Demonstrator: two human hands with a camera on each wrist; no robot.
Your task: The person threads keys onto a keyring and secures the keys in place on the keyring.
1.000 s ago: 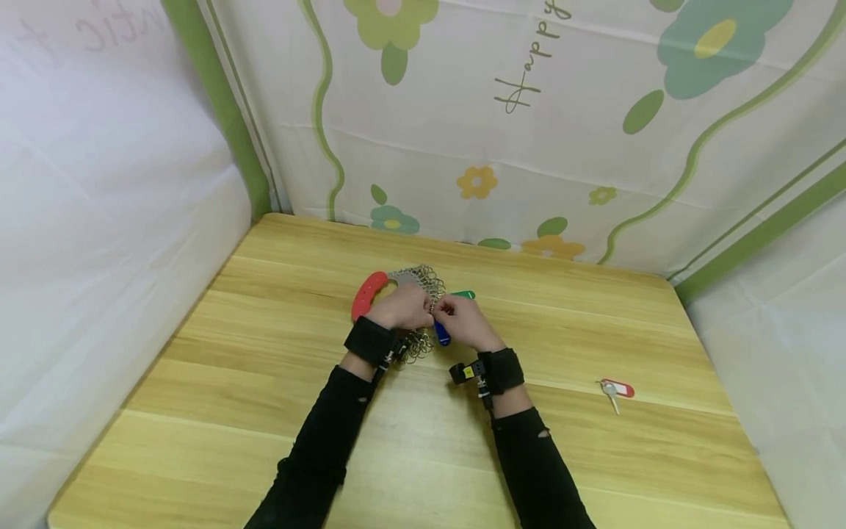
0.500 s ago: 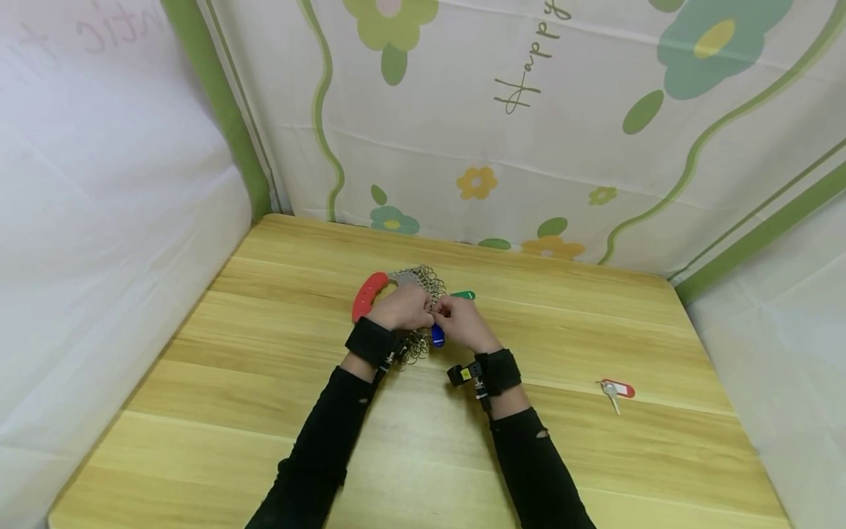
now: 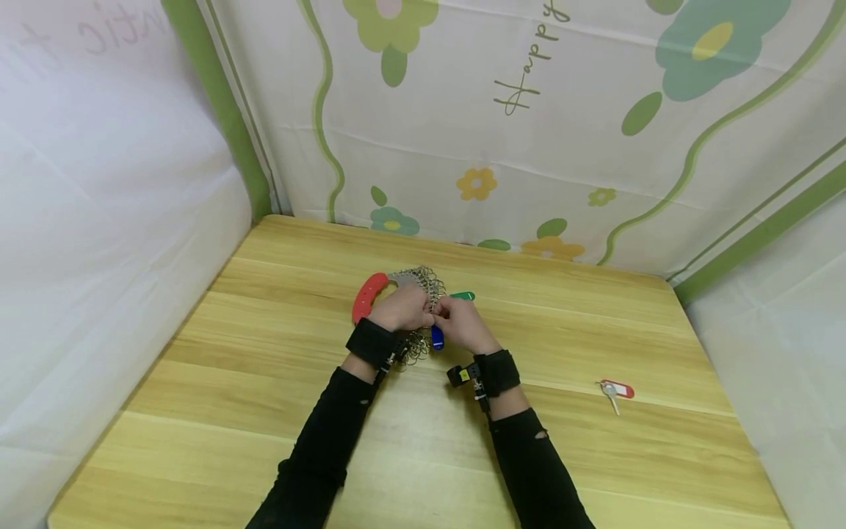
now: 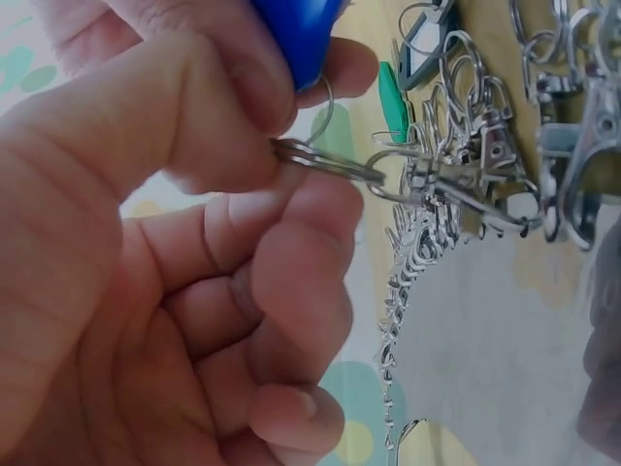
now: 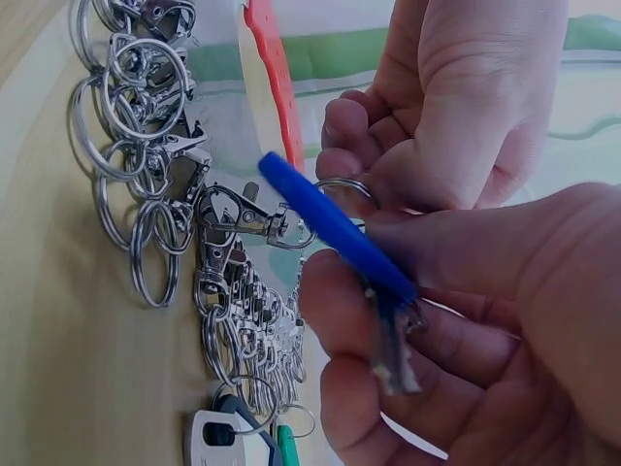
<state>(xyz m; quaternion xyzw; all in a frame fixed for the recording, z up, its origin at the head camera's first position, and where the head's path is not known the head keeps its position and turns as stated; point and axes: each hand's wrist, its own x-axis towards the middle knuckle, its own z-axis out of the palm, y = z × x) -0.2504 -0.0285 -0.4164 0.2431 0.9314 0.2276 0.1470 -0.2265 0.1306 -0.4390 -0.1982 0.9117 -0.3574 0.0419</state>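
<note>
A large key holder has a red handle, a flat metal plate and a fringe of metal clips with split rings. My left hand is over it, thumb and forefinger pinching one split ring that hangs from a clip. Close against it, my right hand pinches a blue key tag, with a key beneath. In the left wrist view, the tag's thin wire ring reaches down beside the split ring; whether they are linked I cannot tell.
A green tag and a dark tag lie by the fringe, near another key. On the table's right is a key with a red tag. White fabric walls border the wooden table.
The blue tag has turned and shifted slightly left at my right fingers, and the right hand has moved a little left. My left hand stays nearly still.
</note>
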